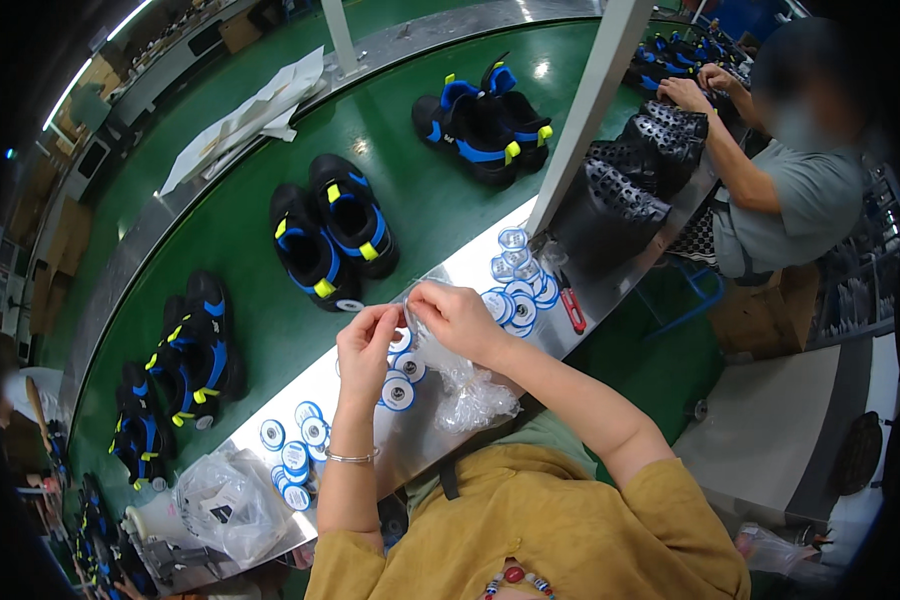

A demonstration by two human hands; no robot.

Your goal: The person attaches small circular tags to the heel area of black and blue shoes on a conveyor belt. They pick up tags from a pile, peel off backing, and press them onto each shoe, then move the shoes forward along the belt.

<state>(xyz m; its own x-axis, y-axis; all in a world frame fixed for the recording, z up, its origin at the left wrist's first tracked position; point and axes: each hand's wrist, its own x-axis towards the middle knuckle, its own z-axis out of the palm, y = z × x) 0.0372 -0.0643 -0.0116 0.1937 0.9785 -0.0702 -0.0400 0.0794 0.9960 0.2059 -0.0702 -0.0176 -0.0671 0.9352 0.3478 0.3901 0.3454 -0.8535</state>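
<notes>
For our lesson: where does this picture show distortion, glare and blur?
Head view: the far edge of the green surface bows, corners go black; glare spots that surface and glints on crumpled clear plastic near the right hand; the co-worker's head is blurred.

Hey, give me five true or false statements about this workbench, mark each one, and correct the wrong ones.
1. A red utility knife lies on the bench. True.
2. The person's hands are far apart. False: the left hand and right hand are close together.
3. The bracelet is on the right wrist. False: the bracelet is on the left.
4. White discs with blue rims lie on the bench. True.
5. The shoes are plain white. False: the shoes are black and blue with yellow tabs.
</notes>
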